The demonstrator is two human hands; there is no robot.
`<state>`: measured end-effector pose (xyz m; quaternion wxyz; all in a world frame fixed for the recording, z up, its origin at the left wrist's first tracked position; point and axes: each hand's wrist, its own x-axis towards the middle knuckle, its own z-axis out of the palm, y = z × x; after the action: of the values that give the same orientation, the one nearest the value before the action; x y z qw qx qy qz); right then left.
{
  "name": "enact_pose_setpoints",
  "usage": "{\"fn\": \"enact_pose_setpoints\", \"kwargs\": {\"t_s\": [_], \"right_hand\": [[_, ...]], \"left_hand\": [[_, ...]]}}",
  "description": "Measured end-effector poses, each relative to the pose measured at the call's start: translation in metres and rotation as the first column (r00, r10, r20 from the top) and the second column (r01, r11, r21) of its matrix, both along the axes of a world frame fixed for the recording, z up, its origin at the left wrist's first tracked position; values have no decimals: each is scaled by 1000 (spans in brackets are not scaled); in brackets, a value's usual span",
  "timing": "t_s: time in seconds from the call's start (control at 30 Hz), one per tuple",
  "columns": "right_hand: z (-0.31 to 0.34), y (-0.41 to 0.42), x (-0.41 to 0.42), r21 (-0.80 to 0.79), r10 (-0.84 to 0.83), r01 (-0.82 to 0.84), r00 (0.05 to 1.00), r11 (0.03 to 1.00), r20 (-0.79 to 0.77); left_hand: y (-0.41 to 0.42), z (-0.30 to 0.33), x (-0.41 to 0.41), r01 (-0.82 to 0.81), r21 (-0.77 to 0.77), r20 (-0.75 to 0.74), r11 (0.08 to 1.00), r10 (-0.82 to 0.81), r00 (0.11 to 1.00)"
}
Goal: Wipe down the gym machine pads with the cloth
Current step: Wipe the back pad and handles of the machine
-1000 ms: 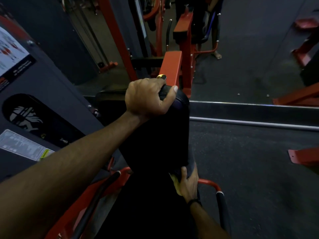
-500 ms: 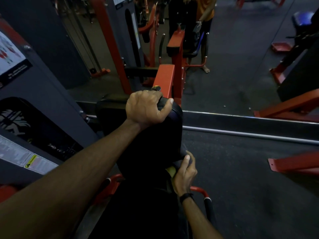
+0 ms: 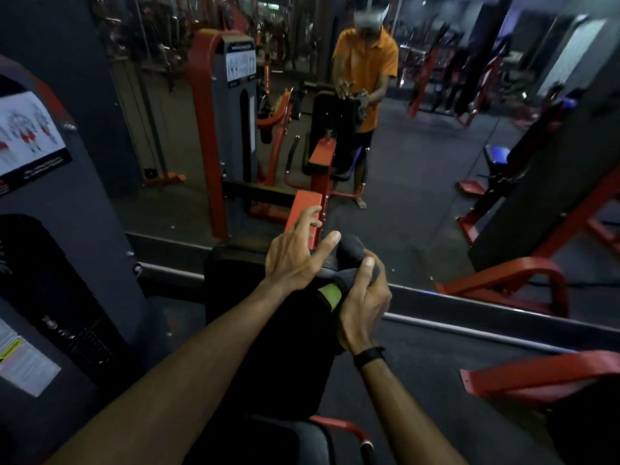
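Directly before the mirror stands the black back pad. Over the pad's top edge the left hand hovers, fingers spread and holding nothing. Just beside it, the right hand grips the dark cloth, bunched against the pad's upper right corner.

Your landmark is the black back pad of the machine in front of you; it stands on the dark rubber gym floor. To the pad's left, the grey weight-stack housing rests on that floor. To its right, red steel frame feet sit on the floor, well apart from the pad. Beyond the pad, a mirror's metal base rail runs along the floor.
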<state>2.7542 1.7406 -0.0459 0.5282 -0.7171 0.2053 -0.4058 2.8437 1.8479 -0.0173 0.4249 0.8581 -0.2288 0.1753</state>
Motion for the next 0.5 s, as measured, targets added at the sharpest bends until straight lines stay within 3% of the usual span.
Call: {"fn": "enact_pose_setpoints", "kwargs": {"t_s": [0.07,0.13,0.17,0.27,0.5], "right_hand": [[24,12,5,-203,14,-40,991,978,-130],[38,31,16,-466,2,-106,976,878,-219],[42,42,24,-576,-17,-139,966,805,-258],[39,79,46,-735,-84,-198,941,648,-328],[30,143,71,-822,23,-330,932,464,-361]], "left_hand": [[4,7,0,63,-319,-115,946,-105,988],[14,18,-3,44,-622,-171,782,-190,967],[23,20,-3,23,-690,-164,724,-187,969],[58,17,-2,20,-703,-103,711,-130,986],[109,26,10,-42,-721,-66,691,-8,998]]}}
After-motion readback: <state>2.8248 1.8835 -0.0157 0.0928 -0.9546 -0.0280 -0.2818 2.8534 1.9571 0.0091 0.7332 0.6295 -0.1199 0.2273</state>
